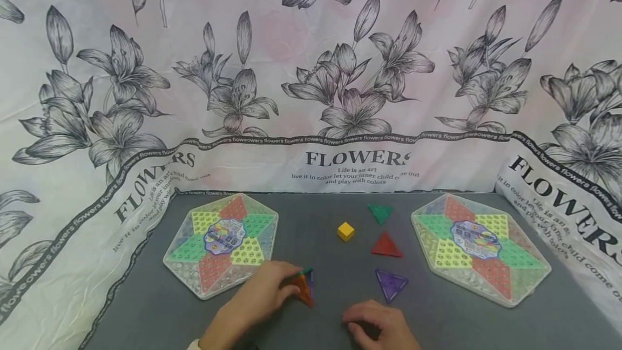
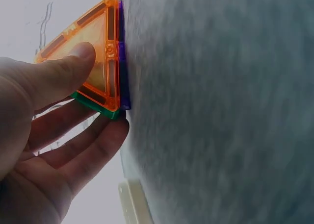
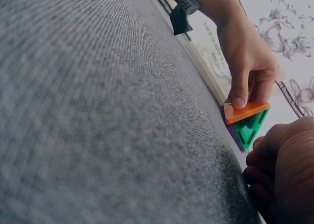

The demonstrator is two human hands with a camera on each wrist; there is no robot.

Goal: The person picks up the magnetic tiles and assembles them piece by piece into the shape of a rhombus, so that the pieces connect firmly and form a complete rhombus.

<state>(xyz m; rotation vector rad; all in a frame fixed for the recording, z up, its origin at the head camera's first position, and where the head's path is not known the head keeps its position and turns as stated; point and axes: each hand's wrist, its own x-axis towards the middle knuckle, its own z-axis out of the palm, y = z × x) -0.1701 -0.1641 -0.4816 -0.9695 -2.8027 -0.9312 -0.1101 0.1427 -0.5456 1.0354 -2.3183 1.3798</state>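
Observation:
My left hand (image 1: 262, 290) pinches an orange translucent triangle tile (image 2: 100, 35), thumb on its face. Joined to it at the edges are a green triangle tile (image 3: 250, 128) and a purple triangle tile (image 2: 124, 82), the purple one low against the grey table. Together they form a small leaning, pyramid-like shape. To the right of it, my right hand (image 1: 380, 324) rests at the table with loosely curled fingers, holding nothing. In the right wrist view its fingertips (image 3: 252, 172) are near the green tile's lower corner.
Beyond my right hand lie a purple triangle (image 1: 391, 284), a red triangle (image 1: 386, 246) and a green triangle (image 1: 380, 213). A yellow cube (image 1: 346, 231) sits left of them. Hexagonal patterned cases flank the table, one at left (image 1: 194, 280), another at right (image 1: 532, 271). Flower-printed cloth (image 1: 355, 166) hangs behind.

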